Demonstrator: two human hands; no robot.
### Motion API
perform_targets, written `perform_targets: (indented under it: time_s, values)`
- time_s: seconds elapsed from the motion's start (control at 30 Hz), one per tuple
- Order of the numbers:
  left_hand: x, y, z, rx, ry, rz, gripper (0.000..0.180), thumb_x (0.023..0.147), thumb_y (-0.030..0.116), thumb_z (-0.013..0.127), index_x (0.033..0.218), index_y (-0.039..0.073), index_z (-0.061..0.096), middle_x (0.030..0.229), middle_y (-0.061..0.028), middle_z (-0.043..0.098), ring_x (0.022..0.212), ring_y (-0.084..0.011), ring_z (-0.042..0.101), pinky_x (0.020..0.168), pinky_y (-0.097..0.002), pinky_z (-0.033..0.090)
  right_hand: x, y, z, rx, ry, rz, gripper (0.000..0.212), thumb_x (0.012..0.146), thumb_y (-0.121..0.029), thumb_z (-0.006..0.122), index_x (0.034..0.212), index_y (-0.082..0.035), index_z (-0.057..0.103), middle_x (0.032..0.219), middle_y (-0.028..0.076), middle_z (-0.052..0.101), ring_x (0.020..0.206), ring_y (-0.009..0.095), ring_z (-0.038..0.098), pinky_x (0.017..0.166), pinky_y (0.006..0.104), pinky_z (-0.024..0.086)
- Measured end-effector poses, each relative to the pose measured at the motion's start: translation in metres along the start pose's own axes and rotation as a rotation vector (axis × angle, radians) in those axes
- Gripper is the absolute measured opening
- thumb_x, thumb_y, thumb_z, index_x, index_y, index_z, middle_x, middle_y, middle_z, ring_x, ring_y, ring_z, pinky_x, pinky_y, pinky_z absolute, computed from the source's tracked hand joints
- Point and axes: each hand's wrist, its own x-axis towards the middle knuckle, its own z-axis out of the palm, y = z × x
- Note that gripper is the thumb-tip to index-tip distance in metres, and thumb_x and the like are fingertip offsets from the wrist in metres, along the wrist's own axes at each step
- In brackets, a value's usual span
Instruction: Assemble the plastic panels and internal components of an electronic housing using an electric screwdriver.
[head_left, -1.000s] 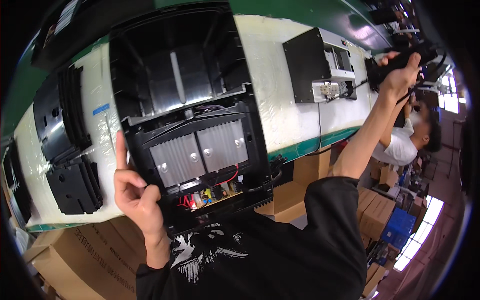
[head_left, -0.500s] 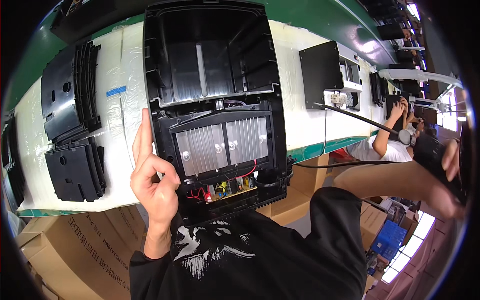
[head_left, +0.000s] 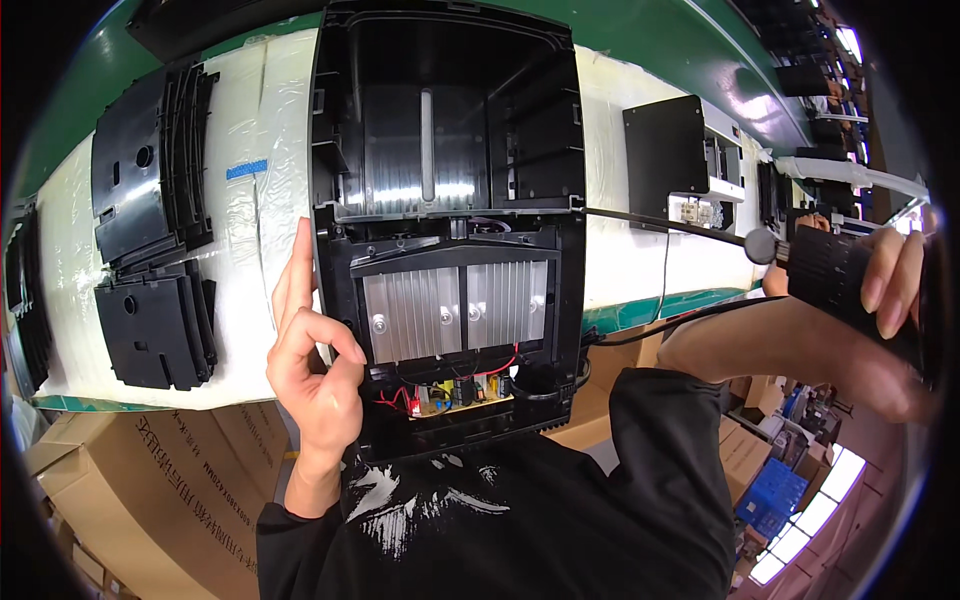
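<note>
A large black plastic housing (head_left: 455, 125) stands open before me, a deep bay at its far end. Nearer me it holds two finned silver heat sinks (head_left: 415, 315) and a strip of circuit board with red wires (head_left: 440, 402). My left hand (head_left: 318, 385) lies along the housing's left side, long fingers stretched against the wall, index finger and thumb curled at its near edge. At the right, my right hand (head_left: 890, 285) grips a black power screwdriver (head_left: 828, 265). Its long thin shaft reaches left to the housing's right wall near the crosspiece; the tip's exact contact is hard to see.
Stacked black plastic panels (head_left: 135, 165) lie on the white-covered bench at left. A light grey device with a black plate (head_left: 665, 150) stands to the right. A black cable (head_left: 690, 322) runs right from the housing. Cardboard boxes (head_left: 165, 500) sit below the bench edge.
The screwdriver's shaft has moved left relative to the housing, from beside the grey device to the housing's right wall. The view has shifted slightly. My left hand keeps its place on the housing.
</note>
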Motion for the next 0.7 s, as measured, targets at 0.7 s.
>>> perform_targets:
  time_s: [0.7]
  values:
    - [0.001, 0.004, 0.0, 0.057, 0.005, -0.036, 0.011, 0.06, -0.002, 0.048, 0.058, 0.007, 0.043, 0.133, -0.0367, 0.026, 0.131, -0.0419, 0.022, 0.106, -0.0486, 0.011, -0.054, 0.072, 0.011, -0.147, 0.015, 0.141, 0.084, 0.077, -0.073, 0.036, 0.134, -0.013, 0.02, 0.076, 0.01, 0.046, 0.052, 0.018, 0.047, 0.041, 0.0305, 0.042]
